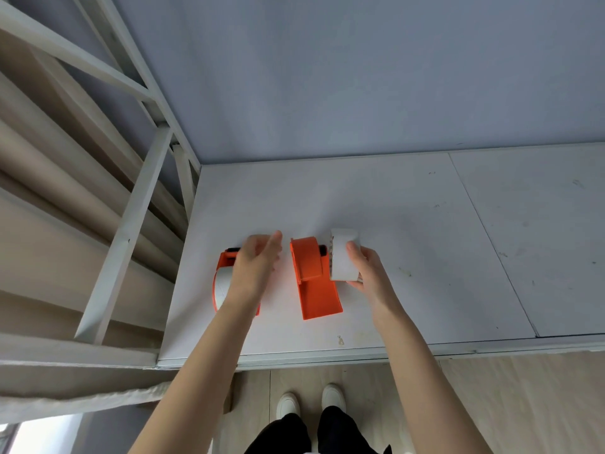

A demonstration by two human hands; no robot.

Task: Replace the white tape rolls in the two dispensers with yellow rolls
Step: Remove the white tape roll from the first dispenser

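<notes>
Two orange tape dispensers lie on a white tabletop, near its front-left corner.

Left dispenser, approx 9 o'clock from the other: still has a white roll seated in it, the roll's curved face showing at the 7 o'clock side of the body. Left hand hovers over/on this dispenser, fingers loose and slightly spread, pointing to 1 o'clock. Can't tell if it actually grips anything; the hand hides most of the dispenser top and its rear end.

Right dispenser: lies w/ handle pointing to 6 o'clock, curved hood at 12 o'clock, black roller at approx 2 o'clock on the body. No roll visible inside it from this angle.

Second white roll is out of a dispenser, just beside the right dispenser at its 3 o'clock side, touching or nearly touching the toothed blade edge. Right hand is clamped on it: thumb on the roll's outer face, other fingers under the lower end at approx 5 o'clock.

Left of the table, 9–10 o'clock: white metal frame w/ tan rolls/tubes behind it.

Below the table edge at 6 o'clock: white shoes on pale wood floor.
</notes>
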